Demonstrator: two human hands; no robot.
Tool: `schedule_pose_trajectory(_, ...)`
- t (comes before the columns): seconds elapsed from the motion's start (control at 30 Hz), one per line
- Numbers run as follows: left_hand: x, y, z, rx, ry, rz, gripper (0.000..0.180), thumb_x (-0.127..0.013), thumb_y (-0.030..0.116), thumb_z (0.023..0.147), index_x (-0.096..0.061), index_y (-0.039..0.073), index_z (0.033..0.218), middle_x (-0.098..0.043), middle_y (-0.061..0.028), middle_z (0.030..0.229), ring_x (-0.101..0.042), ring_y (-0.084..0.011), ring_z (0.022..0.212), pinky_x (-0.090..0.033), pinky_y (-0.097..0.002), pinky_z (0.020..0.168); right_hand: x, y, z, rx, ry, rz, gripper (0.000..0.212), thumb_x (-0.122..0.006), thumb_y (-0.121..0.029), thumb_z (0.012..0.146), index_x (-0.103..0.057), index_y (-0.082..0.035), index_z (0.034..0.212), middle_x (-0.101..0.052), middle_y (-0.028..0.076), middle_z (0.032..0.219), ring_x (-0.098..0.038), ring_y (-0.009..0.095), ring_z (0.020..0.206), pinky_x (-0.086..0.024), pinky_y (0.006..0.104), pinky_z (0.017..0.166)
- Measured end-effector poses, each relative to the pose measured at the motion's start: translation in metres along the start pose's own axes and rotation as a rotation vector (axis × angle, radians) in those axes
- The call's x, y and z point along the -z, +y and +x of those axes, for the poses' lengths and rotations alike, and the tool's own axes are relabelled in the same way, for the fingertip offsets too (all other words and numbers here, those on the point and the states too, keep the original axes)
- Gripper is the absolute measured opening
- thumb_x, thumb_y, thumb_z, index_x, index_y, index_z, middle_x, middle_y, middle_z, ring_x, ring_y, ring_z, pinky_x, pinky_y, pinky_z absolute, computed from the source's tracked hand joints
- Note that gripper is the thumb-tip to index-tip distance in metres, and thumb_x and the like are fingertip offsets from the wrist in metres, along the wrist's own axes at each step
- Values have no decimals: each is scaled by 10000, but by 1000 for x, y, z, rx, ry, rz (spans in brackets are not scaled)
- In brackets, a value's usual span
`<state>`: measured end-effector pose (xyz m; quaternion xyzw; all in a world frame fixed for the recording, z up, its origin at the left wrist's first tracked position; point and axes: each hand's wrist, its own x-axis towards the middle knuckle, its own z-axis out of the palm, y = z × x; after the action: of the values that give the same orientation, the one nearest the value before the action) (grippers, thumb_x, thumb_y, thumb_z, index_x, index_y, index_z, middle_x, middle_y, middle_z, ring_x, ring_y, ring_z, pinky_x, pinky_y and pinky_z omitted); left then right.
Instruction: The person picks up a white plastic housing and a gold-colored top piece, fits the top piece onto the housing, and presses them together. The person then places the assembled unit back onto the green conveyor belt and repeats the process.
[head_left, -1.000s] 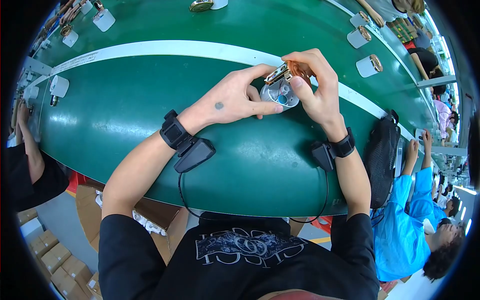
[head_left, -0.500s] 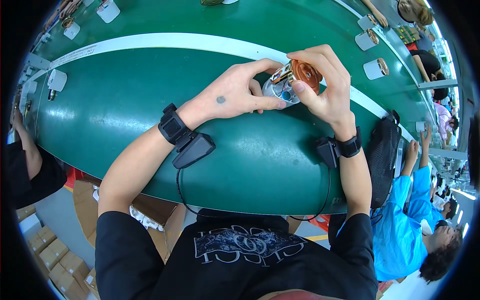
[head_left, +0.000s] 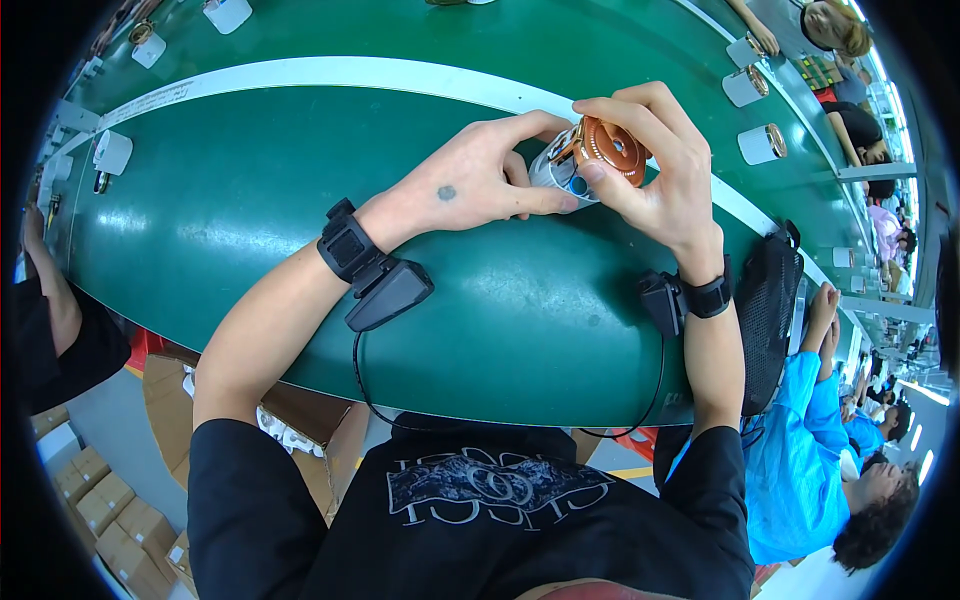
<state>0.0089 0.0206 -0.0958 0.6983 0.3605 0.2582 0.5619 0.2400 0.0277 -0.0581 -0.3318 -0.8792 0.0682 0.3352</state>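
Over the far part of the green bench, my left hand [head_left: 470,185] is closed around a white cylindrical housing [head_left: 550,174], thumb along its near side. My right hand [head_left: 668,165] grips a copper-coloured round cap [head_left: 618,150] by its rim, between the thumb and the fingers above. The cap sits tilted at the housing's open end, facing right. Through the gap between them a small blue part [head_left: 579,186] shows inside. How far the cap is seated cannot be made out. Each wrist wears a black strapped device with a cable.
White cups with copper tops [head_left: 762,144] stand on the green belt beyond the white rail [head_left: 400,72]. Another white housing [head_left: 113,153] rests at the bench's left end. A black mesh bag [head_left: 768,310] lies by my right forearm. Co-workers sit on both sides; an open carton [head_left: 310,415] is below.
The copper cap has turned and tipped closer to the white housing, so less of the inside shows. My right hand has shifted slightly right; the left keeps its hold.
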Motion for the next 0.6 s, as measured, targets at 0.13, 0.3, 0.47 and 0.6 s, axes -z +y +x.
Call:
schedule_pose_trajectory(0.13,-1,-3,0,-31,18,18,700,-822,355,846,-546,-14,1374,-721,-144,946,-692,-171,642,-525,-309,616,1,-4,1,-16,-38,-1,401,-783,-293,813,-749,-81,1151,-634,107,1030,-671,250,912,-568,337,787)
schedule_pose_trajectory(0.3,-2,-4,-2,-68,28,10,695,-823,357,847,-549,-17,1365,-718,-138,912,-687,-170,635,-521,-304,605,-1,-6,2,-43,-73,1,416,-788,-281,814,-744,-83,1177,-628,115,1050,-668,258,933,-567,344,808)
schedule_pose_trajectory(0.47,-1,-10,-2,-49,13,13,699,-824,367,852,-546,-19,1365,-713,-127,887,-686,-166,635,-520,-301,591,2,-6,3,-55,-123,12,428,-795,-285,813,-742,-94,1193,-627,113,1061,-667,273,952,-568,361,831)
schedule_pose_trajectory(0.6,-2,-12,2,-65,9,-7,698,-827,379,857,-545,-17,1358,-705,-121,864,-684,-165,631,-521,-301,581,8,-8,3,-70,-220,1,451,-802,-304,822,-734,-100,1219,-625,107,1099,-664,288,995,-562,374,869)
